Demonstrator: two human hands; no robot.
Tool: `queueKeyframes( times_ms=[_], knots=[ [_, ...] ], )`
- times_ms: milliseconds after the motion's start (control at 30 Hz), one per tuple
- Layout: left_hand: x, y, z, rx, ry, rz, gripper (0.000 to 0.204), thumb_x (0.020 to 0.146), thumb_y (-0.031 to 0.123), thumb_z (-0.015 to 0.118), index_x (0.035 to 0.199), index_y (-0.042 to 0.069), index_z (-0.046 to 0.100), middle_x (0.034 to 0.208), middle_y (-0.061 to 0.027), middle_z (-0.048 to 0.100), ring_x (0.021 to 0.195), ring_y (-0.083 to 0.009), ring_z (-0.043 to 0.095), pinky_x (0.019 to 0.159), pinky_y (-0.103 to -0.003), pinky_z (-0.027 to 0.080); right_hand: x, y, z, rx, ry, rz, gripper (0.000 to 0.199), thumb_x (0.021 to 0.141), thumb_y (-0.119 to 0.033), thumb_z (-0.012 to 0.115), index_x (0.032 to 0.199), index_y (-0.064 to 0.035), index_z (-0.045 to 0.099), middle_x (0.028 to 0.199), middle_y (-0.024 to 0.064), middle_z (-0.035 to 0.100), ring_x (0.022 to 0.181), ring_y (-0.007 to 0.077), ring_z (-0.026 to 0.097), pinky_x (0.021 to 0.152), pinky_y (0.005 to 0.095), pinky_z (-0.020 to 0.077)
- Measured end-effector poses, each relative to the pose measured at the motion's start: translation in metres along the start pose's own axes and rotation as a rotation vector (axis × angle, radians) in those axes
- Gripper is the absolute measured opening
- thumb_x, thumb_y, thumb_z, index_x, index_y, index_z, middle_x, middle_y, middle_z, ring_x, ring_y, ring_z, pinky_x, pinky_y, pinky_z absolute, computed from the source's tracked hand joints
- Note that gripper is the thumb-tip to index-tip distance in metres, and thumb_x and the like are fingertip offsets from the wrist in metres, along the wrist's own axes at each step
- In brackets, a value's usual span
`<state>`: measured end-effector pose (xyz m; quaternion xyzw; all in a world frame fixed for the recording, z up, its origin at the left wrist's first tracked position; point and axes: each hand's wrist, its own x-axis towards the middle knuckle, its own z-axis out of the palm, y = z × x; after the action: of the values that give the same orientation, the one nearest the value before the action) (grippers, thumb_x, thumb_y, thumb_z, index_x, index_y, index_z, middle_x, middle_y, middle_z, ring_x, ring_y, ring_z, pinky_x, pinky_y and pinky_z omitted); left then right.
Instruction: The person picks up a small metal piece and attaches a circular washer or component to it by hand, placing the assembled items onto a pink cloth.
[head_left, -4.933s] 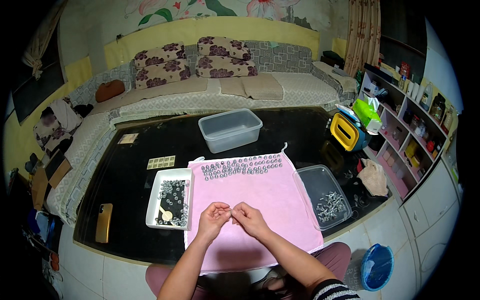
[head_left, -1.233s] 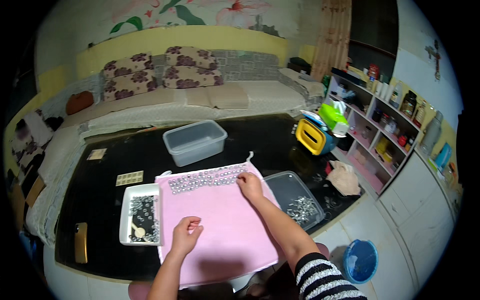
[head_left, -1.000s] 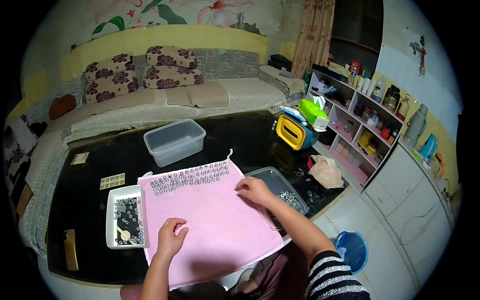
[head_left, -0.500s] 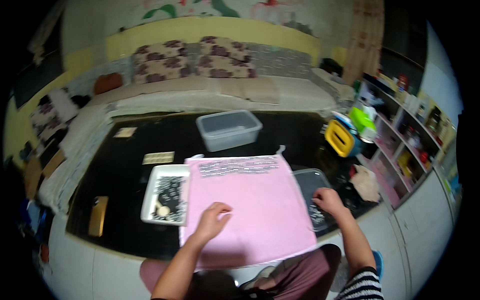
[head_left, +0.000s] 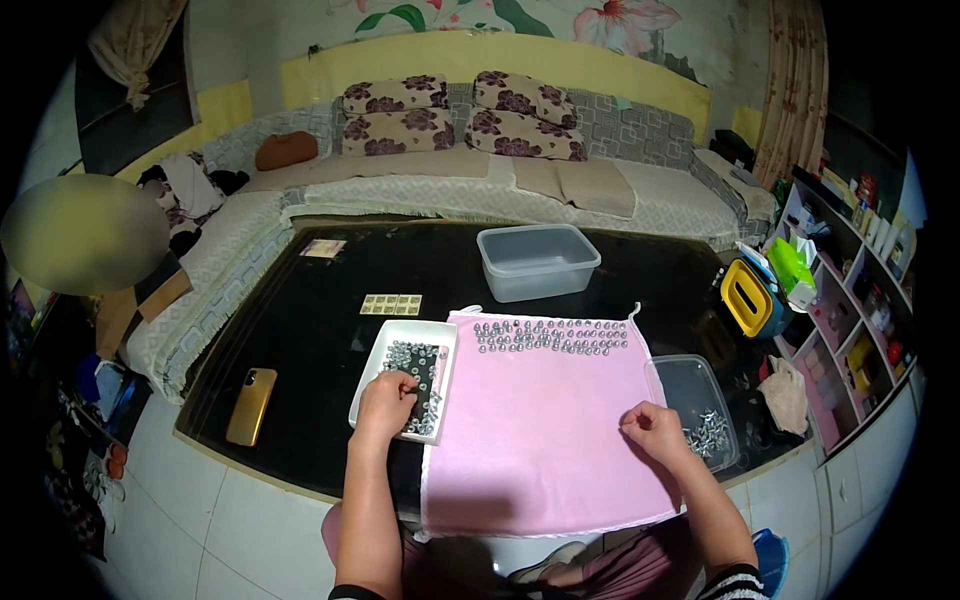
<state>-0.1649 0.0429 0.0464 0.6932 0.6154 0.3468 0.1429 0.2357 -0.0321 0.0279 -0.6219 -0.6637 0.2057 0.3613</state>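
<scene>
The left grip (head_left: 386, 405) reaches down over the white tray (head_left: 368, 372), its fingers bent toward the small silver metal pieces (head_left: 412, 354) inside; whether it is closed on one, I cannot tell. These pieces lie loose in the tray, bunched thickest just beyond the left grip's fingers and spread thinner to their right and nearer side, over a dark base.

The right grip (head_left: 655, 432) is over the right part of the pink cloth (head_left: 540, 430), fingers curled in with thumb and fingertips close together; I cannot tell whether anything small is pinched there. Just to its right, a clear shallow box (head_left: 690, 368) holds a loose heap of silver screws (head_left: 708, 436), gathered in the end nearer the person.

Beyond both grips and between them, domed metal pieces (head_left: 550, 335) stand in close rows along the cloth's far edge. Farther out past those rows, a deep translucent tub (head_left: 540, 265) sits on the black desk (head_left: 300, 330), open at the top. Well beyond the right grip and to its right is a yellow-and-blue container (head_left: 752, 298), a green tissue pack (head_left: 793, 270) against it. To the left of the left grip, a gold phone (head_left: 251, 407) lies flat; beyond that grip, past the tray, is a pale sheet of small squares (head_left: 391, 304).
</scene>
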Motion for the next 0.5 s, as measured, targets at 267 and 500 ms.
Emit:
queueKeyframes(
  times_ms=[267, 500],
  knots=[
    [-0.001, -0.01, 0.018, 0.083, -0.189, -0.061, 0.016, 0.064, 0.007, 0.067, 0.08, 0.006, 0.062, 0.075, -0.0105, 0.058, 0.071, -0.0255, 0.057, 0.066, -0.034, 0.046, -0.002, -0.009, 0.026, 0.213, -0.039, 0.084, 0.006, 0.07, -0.001, 0.064, 0.075, -0.0004, 0.06, 0.06, -0.0019, 0.053, 0.054, 0.004, 0.045, 0.052, 0.0188, 0.0405],
    [0.0, -0.003, 0.017, 0.088, -0.11, -0.086, 0.009, 0.065, 0.007, 0.066, 0.07, 0.001, 0.06, 0.069, -0.0135, 0.06, 0.068, -0.0291, 0.059, 0.064, -0.038, 0.046, 0.001, -0.008, 0.05, 0.406, -0.042, 0.096, 0.007, 0.071, -0.002, 0.065, 0.076, -0.0003, 0.06, 0.063, -0.0026, 0.054, 0.058, 0.0033, 0.046, 0.055, 0.0179, 0.0408]
  ],
)
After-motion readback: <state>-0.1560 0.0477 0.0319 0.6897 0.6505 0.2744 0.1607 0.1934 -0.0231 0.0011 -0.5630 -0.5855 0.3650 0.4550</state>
